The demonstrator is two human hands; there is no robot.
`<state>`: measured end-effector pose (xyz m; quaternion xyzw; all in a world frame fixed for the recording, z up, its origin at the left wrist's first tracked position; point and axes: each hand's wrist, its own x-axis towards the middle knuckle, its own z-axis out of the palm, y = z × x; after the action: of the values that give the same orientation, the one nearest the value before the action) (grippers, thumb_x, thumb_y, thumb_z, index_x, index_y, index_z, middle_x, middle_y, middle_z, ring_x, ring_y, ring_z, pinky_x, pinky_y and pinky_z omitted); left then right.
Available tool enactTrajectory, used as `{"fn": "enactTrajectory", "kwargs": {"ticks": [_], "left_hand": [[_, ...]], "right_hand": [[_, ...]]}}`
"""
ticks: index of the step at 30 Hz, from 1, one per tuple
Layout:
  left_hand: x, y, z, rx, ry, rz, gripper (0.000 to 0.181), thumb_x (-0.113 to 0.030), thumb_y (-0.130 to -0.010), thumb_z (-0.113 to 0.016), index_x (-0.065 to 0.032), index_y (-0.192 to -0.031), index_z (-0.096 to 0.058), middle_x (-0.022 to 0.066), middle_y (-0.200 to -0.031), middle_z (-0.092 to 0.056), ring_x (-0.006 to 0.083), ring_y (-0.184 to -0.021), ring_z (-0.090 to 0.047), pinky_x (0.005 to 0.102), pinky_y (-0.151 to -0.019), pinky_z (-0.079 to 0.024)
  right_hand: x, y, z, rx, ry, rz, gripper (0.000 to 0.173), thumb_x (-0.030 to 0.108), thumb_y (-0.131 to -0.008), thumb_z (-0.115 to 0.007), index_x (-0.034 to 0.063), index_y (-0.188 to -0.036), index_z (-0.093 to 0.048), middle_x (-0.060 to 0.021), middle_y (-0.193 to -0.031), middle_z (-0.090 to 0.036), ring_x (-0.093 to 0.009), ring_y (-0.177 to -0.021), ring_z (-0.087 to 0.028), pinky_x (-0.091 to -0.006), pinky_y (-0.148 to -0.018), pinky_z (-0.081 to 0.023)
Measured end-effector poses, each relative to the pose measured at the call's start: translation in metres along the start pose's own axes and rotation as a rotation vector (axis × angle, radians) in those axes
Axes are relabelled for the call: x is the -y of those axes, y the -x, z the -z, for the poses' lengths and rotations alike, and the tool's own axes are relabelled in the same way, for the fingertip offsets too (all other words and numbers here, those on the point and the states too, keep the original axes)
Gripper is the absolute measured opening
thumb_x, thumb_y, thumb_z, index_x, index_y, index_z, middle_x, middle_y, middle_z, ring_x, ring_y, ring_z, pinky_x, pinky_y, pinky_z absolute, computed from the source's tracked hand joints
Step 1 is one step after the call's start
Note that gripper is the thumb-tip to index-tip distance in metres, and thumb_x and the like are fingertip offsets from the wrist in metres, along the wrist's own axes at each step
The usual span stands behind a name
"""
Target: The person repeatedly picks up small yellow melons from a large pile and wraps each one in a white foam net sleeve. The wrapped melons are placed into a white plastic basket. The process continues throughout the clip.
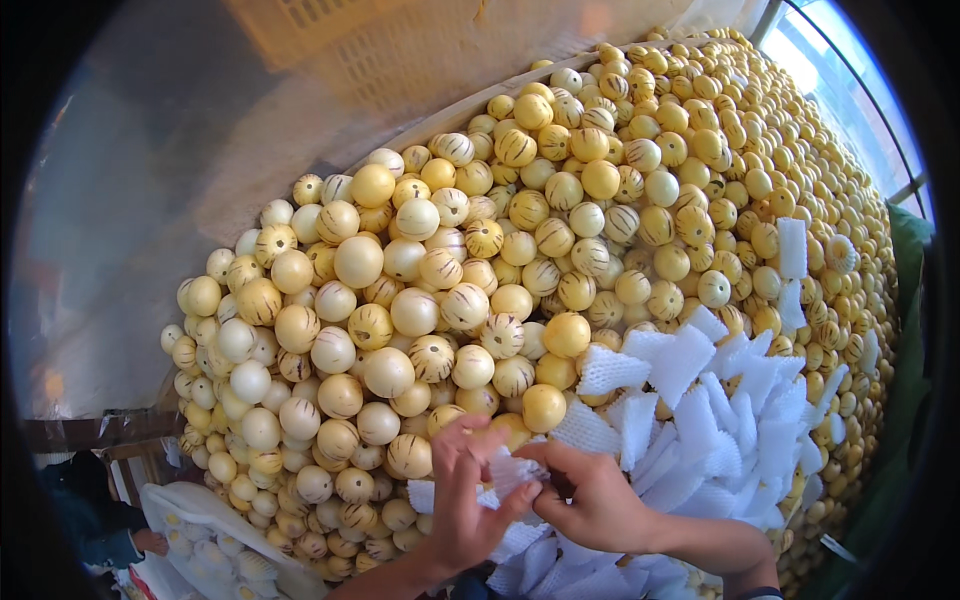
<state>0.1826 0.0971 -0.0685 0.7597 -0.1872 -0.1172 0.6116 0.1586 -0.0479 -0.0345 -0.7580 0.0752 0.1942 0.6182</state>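
Note:
Both bare hands meet at the lower middle, over a large heap of yellow, purple-streaked pepino melons (390, 371). Between them is a white foam net sleeve (514, 472). The fingers of my right hand (592, 499) pinch its right end. My left hand (465, 491) is at its left side, thumb against the foam and other fingers spread; whether a fruit is inside the sleeve cannot be told. A pile of flattened white foam net sleeves (697, 420) lies on the fruit to the right of my hands and below them.
A wooden board (450, 112) edges the heap at the back, with yellow plastic crates (300, 30) beyond. At lower left a white bag (202, 525) holds foam-wrapped fruit, and another person's hand (150, 541) rests by it. Green fabric (904, 300) lines the right side.

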Motion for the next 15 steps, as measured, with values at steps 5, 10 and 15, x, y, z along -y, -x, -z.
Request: {"fn": "enactTrajectory", "kwargs": {"ticks": [5, 10, 15], "left_hand": [[0.010, -0.003, 0.011, 0.253, 0.650, 0.457, 0.055, -0.021, -0.075, -0.057, 0.0021, -0.117, -0.028, 0.0085, -0.103, -0.042, 0.0126, -0.086, -0.044, 0.0240, -0.070, -0.040], [0.022, -0.012, 0.040, 0.105, 0.806, 0.583, 0.035, -0.010, -0.078, -0.049, 0.0057, -0.108, -0.044, 0.0093, -0.093, -0.054, 0.0136, -0.084, -0.051, 0.0239, -0.075, -0.041], [0.035, -0.018, 0.057, -0.278, 0.292, 0.500, 0.019, 0.002, -0.075, -0.043, 0.0085, -0.090, -0.053, 0.0118, -0.089, -0.058, 0.0133, -0.076, -0.055, 0.0255, -0.068, -0.045]], "right_hand": [[0.000, -0.016, -0.002, 0.038, -0.147, 0.002, 0.034, -0.001, -0.070, -0.052, 0.0027, -0.103, -0.044, -0.0070, -0.073, -0.052, -0.014, -0.058, -0.052, -0.0238, -0.052, -0.043], [0.007, -0.056, 0.006, 0.260, -0.241, 0.087, 0.022, -0.005, -0.071, -0.052, 0.0007, -0.092, -0.048, -0.0043, -0.091, -0.050, -0.006, -0.063, -0.050, -0.0183, -0.055, -0.043], [-0.008, -0.161, 0.033, -0.220, 0.891, 0.318, 0.054, 0.001, -0.068, -0.053, 0.0041, -0.117, -0.032, -0.0160, -0.108, -0.040, -0.029, -0.093, -0.046, -0.0374, -0.079, -0.039]]}}
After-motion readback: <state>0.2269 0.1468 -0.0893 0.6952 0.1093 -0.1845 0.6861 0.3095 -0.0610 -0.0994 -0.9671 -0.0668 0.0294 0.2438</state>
